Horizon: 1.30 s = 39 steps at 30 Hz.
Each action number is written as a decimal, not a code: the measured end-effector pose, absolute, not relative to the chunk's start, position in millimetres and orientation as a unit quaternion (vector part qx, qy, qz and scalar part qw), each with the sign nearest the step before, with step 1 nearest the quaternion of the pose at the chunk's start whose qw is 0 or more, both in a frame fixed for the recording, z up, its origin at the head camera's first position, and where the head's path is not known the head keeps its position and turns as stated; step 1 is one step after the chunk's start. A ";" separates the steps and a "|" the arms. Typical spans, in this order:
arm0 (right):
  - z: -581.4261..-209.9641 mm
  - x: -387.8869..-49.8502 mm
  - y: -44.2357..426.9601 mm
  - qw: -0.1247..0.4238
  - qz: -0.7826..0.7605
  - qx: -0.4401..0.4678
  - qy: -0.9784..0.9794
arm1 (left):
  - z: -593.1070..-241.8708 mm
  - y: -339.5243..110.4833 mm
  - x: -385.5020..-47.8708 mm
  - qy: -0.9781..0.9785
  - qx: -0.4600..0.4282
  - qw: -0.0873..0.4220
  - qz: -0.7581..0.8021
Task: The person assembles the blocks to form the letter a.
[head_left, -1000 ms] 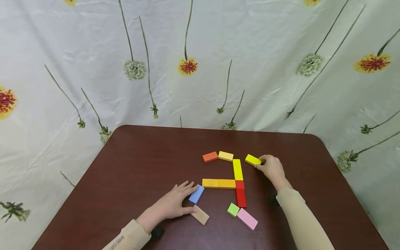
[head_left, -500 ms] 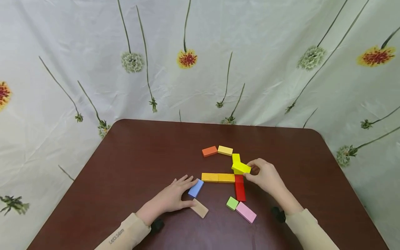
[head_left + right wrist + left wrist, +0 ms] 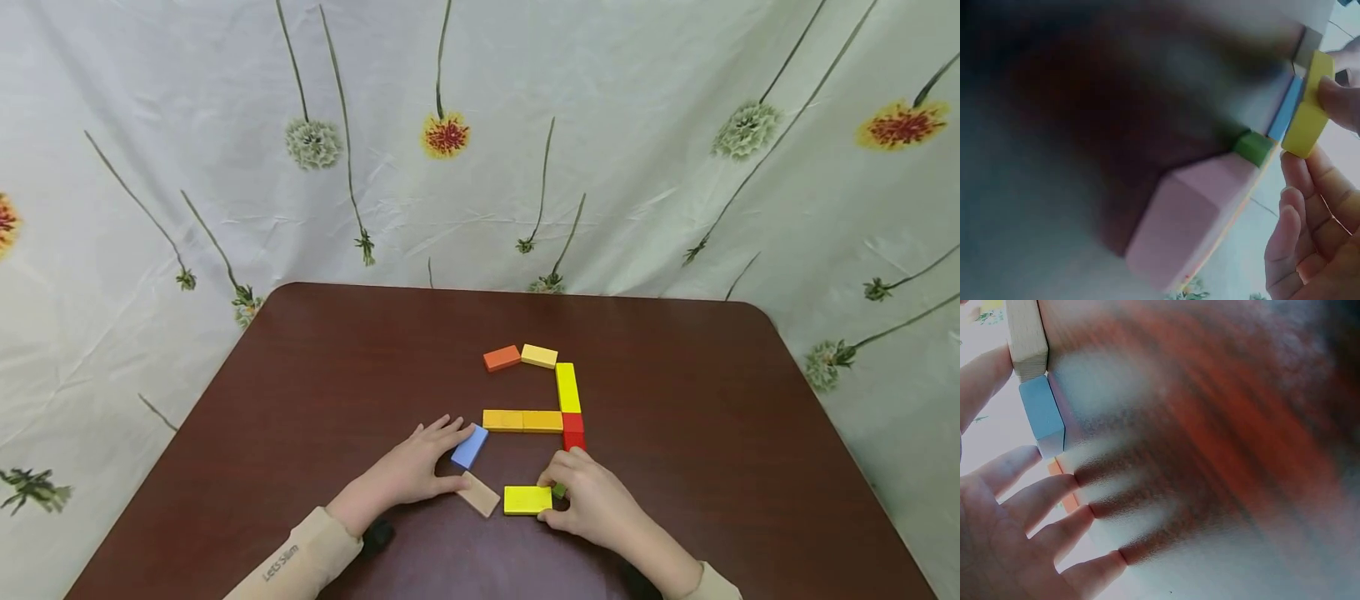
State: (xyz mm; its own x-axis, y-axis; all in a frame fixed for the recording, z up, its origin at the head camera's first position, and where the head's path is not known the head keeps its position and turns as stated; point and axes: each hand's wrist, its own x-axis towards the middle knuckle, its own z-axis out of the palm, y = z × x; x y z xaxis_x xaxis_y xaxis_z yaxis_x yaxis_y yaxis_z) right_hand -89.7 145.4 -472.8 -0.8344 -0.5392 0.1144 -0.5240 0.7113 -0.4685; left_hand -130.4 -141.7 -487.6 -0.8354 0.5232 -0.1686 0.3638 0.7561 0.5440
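A bright yellow block (image 3: 527,500) is pinched between thumb and fingers of the right hand (image 3: 600,506), between the natural wood block (image 3: 478,494) and the mostly covered green block (image 3: 558,491). In the right wrist view that yellow block (image 3: 1307,112) hangs in the fingers near the green (image 3: 1254,147) and pink (image 3: 1191,219) blocks. The left hand (image 3: 408,469) lies spread on the table, its index fingertip at the blue block (image 3: 469,447) and its thumb at the wood block. Straight fingers touch the table in the left wrist view, beside the blue block (image 3: 1043,412).
Two orange-yellow blocks (image 3: 522,421) form a row meeting red blocks (image 3: 572,423) and an upright yellow strip (image 3: 567,387). Behind are an orange block (image 3: 502,358) and a pale yellow block (image 3: 539,356). The brown table (image 3: 360,358) ends at a flowered cloth (image 3: 480,208).
My right hand has carried the yellow block from the right rear, over the yellow strip, down to the near side beside the green block. The left hand has stayed in place.
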 end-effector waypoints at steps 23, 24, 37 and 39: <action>-481.6 -78.8 130.6 -0.018 -0.183 -0.292 0.939 | -490.8 -141.5 -132.3 0.924 0.240 0.160 0.249; -481.2 -79.0 130.2 -0.016 -0.182 -0.292 0.939 | -490.8 -141.7 -132.2 0.925 0.240 0.160 0.249; -482.1 -78.4 134.4 -0.039 -0.198 -0.287 0.936 | -489.2 -141.7 -131.0 0.925 0.243 0.154 0.248; -482.5 -78.3 134.5 -0.035 -0.197 -0.285 0.938 | -489.3 -141.6 -131.3 0.925 0.243 0.153 0.248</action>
State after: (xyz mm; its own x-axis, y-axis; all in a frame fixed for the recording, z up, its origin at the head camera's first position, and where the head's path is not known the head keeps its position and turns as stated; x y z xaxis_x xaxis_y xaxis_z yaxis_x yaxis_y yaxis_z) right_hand -78.3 134.5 -482.5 -0.8356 -0.5199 0.1771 -0.5472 0.7603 -0.3499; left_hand -131.3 -141.6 -489.3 -0.8355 0.5248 -0.1630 0.3732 0.7596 0.5327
